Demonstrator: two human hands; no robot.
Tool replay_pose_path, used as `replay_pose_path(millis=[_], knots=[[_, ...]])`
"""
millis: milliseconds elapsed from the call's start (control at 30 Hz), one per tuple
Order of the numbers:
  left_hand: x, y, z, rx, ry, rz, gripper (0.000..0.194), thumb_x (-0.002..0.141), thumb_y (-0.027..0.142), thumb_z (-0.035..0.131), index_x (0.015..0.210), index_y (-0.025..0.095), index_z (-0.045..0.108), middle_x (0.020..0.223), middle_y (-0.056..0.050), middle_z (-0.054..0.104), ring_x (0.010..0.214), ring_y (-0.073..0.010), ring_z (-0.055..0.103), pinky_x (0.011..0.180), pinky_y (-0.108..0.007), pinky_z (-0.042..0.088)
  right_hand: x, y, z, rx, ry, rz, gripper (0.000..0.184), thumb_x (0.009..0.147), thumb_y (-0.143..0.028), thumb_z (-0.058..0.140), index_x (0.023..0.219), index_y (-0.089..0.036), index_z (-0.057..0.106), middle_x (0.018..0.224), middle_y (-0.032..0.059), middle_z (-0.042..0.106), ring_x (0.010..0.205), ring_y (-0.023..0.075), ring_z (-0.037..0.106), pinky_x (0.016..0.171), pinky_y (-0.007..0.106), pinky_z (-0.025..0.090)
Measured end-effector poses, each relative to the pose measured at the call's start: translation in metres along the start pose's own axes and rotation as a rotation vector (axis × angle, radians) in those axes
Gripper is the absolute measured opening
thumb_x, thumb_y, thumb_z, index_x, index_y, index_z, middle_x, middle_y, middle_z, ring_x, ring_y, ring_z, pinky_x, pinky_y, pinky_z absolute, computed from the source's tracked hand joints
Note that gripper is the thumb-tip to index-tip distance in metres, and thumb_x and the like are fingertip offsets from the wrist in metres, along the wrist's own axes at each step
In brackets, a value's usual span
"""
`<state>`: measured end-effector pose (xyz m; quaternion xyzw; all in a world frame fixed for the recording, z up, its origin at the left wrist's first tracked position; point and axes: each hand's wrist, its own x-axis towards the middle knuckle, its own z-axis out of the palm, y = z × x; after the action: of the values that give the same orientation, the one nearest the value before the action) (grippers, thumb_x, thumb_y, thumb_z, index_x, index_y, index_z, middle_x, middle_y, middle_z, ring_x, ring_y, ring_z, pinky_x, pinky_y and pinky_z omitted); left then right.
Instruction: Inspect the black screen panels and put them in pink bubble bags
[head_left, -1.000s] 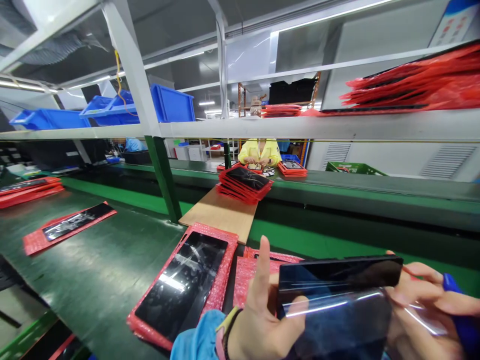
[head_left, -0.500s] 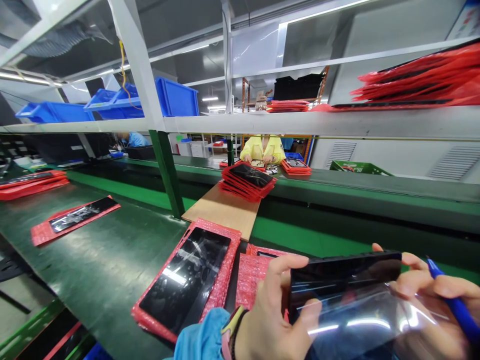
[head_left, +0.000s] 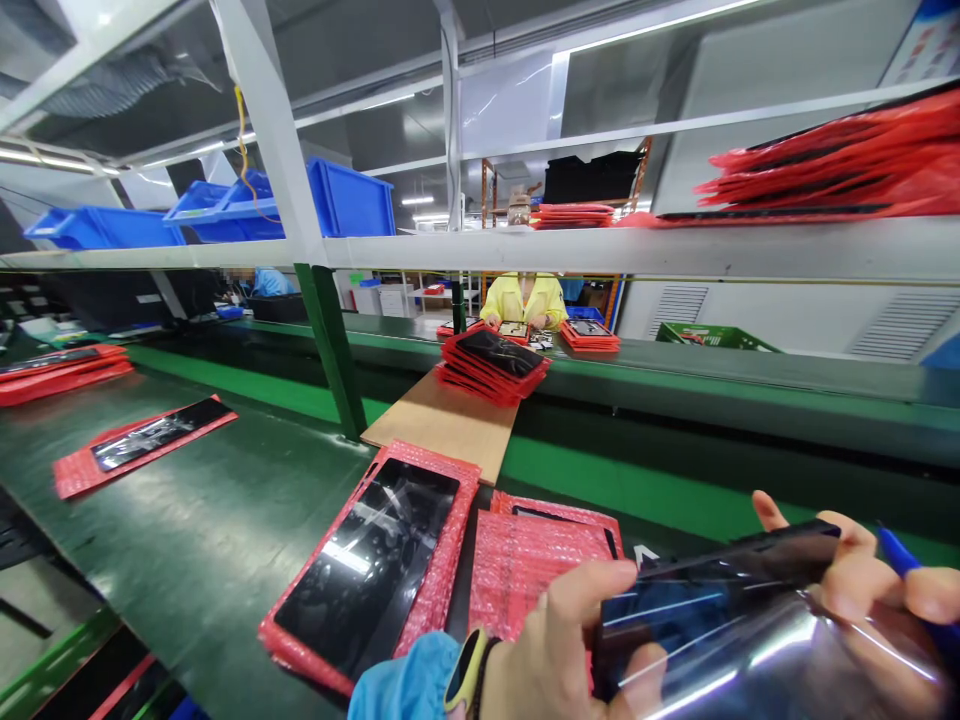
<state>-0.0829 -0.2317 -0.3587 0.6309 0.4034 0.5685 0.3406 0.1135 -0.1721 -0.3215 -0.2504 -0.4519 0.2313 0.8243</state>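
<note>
My left hand (head_left: 551,640) grips the left end of a glossy black screen panel (head_left: 720,600), thumb on its face. At the panel's right end, my right hand (head_left: 862,585) holds it with thumb and fingers. A blue pen (head_left: 894,550) is also tucked in that hand. Clear shiny film (head_left: 780,655) shows over the lower part of the panel; whether it is loose there I cannot tell. Beside my left hand lie pink bubble-wrap sleeves (head_left: 525,560). Another black screen panel (head_left: 375,560) rests on pink bubble wrap to their left.
Farther left, a narrow-looking panel (head_left: 161,432) lies on red wrap on the green bench (head_left: 210,540). A wooden board (head_left: 427,425) bears a stack of red-wrapped panels (head_left: 491,365). A white shelf (head_left: 525,250) crosses above. Opposite sits a person in yellow (head_left: 521,297).
Both hands and the held panel have shifted right and slightly down, and the panel has tilted. More of the pink sleeves shows. The panels on the bench stay put.
</note>
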Motion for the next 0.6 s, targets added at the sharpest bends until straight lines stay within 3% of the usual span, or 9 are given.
replay_pose_path(millis=[133, 300, 367, 500, 600], knots=[[0.017, 0.019, -0.011, -0.04, -0.133, -0.004, 0.049, 0.077, 0.026, 0.064, 0.124, 0.027, 0.049, 0.092, -0.006, 0.064, 0.071, -0.018, 0.062, 0.067, -0.029, 0.055, -0.002, -0.003, 0.006, 0.024, -0.032, 0.025, 0.036, 0.053, -0.031, 0.086, 0.075, -0.032, 0.057, 0.052, -0.0033, 0.05, 0.088, 0.0253, 0.052, 0.102, 0.059, 0.035], [0.041, 0.042, -0.023, -0.177, -0.276, 0.081, 0.064, 0.082, 0.013, 0.051, 0.139, 0.022, 0.024, 0.087, -0.004, 0.06, 0.067, -0.0131, 0.057, 0.067, -0.026, 0.05, -0.001, 0.0, 0.009, -0.102, 0.016, 0.33, 0.043, 0.046, -0.032, 0.086, 0.073, -0.028, 0.052, 0.059, -0.0043, 0.051, 0.103, 0.0262, 0.052, 0.111, 0.057, 0.014], [0.045, 0.044, -0.024, -0.235, -0.284, 0.043, 0.068, 0.082, 0.011, 0.05, 0.141, 0.023, 0.016, 0.09, -0.004, 0.059, 0.07, -0.013, 0.056, 0.07, -0.026, 0.048, 0.001, 0.001, 0.01, -0.147, 0.044, 0.414, 0.044, 0.045, -0.031, 0.085, 0.071, -0.028, 0.049, 0.06, -0.0044, 0.05, 0.106, 0.0266, 0.051, 0.112, 0.054, 0.014], [0.054, 0.038, -0.025, -0.498, -0.342, -0.024, 0.069, 0.074, 0.011, 0.056, 0.134, 0.024, 0.026, 0.093, -0.003, 0.057, 0.075, -0.0142, 0.055, 0.073, -0.028, 0.046, 0.004, 0.002, 0.014, -0.204, 0.063, 0.517, 0.043, 0.042, -0.029, 0.083, 0.069, -0.027, 0.05, 0.061, -0.0037, 0.051, 0.107, 0.0263, 0.051, 0.112, 0.048, 0.018], [0.062, 0.032, -0.025, -0.864, -0.366, -0.125, 0.062, 0.069, 0.017, 0.055, 0.126, 0.024, 0.034, 0.084, 0.0, 0.055, 0.064, -0.0112, 0.053, 0.061, -0.024, 0.044, 0.005, 0.002, 0.015, -0.191, 0.109, 0.558, 0.043, 0.039, -0.028, 0.083, 0.068, -0.027, 0.051, 0.061, -0.0042, 0.049, 0.106, 0.025, 0.051, 0.114, 0.045, 0.018]])
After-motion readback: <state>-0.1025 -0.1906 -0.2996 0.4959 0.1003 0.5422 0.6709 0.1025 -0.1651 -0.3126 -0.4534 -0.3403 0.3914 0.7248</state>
